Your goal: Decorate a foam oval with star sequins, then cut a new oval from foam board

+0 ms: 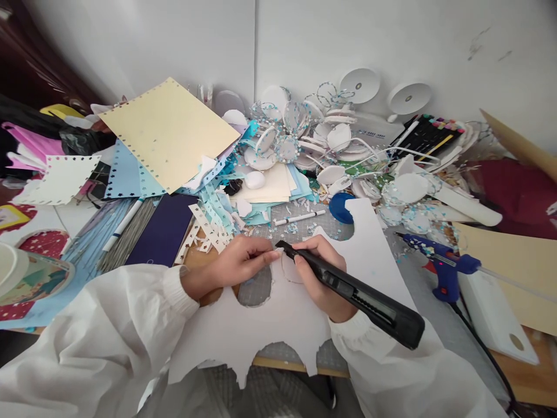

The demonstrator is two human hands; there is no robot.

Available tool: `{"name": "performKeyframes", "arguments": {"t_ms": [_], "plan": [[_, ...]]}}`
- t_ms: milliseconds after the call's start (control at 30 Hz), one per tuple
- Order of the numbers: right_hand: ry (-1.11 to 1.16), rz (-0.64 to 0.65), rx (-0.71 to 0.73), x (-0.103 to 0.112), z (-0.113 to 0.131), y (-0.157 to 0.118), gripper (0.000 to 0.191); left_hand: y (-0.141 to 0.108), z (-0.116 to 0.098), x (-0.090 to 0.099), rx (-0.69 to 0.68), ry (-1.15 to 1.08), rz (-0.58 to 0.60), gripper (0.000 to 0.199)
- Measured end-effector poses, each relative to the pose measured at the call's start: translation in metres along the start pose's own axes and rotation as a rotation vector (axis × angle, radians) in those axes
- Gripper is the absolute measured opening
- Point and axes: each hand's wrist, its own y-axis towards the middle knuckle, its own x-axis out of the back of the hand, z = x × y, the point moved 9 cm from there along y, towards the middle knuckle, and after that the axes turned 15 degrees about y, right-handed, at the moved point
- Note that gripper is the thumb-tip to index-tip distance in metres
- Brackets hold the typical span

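Note:
A large white foam-like sheet (282, 325) with rounded cut-outs along its edges lies in front of me and overhangs the near table edge. My right hand (322, 270) is closed around a black utility knife (369, 302). The knife's tip points left and meets the sheet near a curved line drawn or scored on it. Close by that tip, my left hand (243, 261) pinches the sheet's edge between thumb and fingers. The blade itself is mostly hidden by the fingertips.
A blue glue gun (448, 261) lies to the right, its cord trailing down. White discs (339, 136) and wire loops pile at the back. Cream card (169, 133), punched strips (211, 229) and a white tub (30, 273) are on the left. A white marker (300, 218) lies on the grey mat.

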Motion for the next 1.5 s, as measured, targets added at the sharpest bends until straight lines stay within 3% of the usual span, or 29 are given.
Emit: {"name": "performKeyframes", "arguments": {"t_ms": [233,1100,1367,1500], "plan": [[-0.012,-0.019,-0.069,-0.0026,-0.0039,0.0002,0.006,-0.0006,0.0009,-0.0016,-0.025,0.024,-0.007,0.04],[0.084,0.019,0.026,-0.0016,-0.0019,-0.0051,0.006,-0.0004,-0.0002,0.0004,0.005,0.054,-0.024,0.041],[-0.002,-0.025,-0.094,-0.0021,-0.0075,-0.0028,0.006,-0.0002,-0.001,0.0003,-0.015,0.031,-0.033,0.04],[0.013,-0.034,-0.061,-0.0025,-0.0047,-0.0033,0.005,0.0,-0.0012,0.0009,-0.01,0.03,-0.037,0.04]]}}
